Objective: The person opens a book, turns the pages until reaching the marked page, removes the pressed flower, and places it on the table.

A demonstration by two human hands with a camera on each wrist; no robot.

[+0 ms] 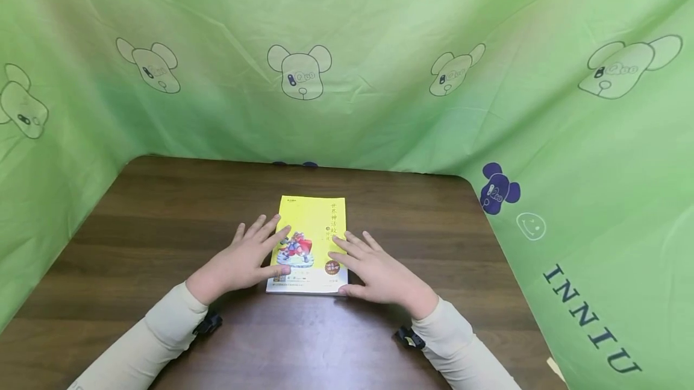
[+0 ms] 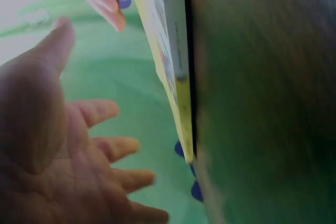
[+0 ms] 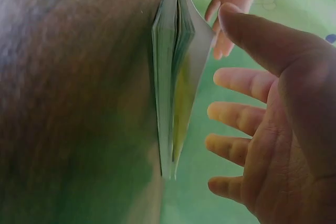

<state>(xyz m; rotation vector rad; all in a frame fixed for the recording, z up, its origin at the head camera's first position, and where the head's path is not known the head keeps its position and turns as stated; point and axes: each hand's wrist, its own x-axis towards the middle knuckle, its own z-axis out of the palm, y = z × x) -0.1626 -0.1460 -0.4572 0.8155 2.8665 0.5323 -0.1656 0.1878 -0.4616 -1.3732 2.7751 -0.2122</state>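
A yellow paperback book [image 1: 309, 215] with a white lower band and a cartoon figure on its cover lies closed on the wooden table. Above its left edge, the left hand [image 1: 244, 260] is spread with fingers apart. The right hand [image 1: 379, 269] hovers likewise over the right edge. Both wrist views show a gap between palm and book. In the left wrist view the book's spine [image 2: 181, 51] faces the left hand [image 2: 68, 129]. Slightly lifted cover and page edges [image 3: 181, 40] face the right hand [image 3: 278, 114] in the right wrist view.
The dark wooden table [image 1: 162, 215] has rounded far corners. Green cloth [image 1: 379, 125] printed with bear heads hangs behind it and along both sides. Dark wrist straps [image 1: 208, 322] sit at the sleeve cuffs. A pale object [image 1: 556, 369] shows at the table's right edge.
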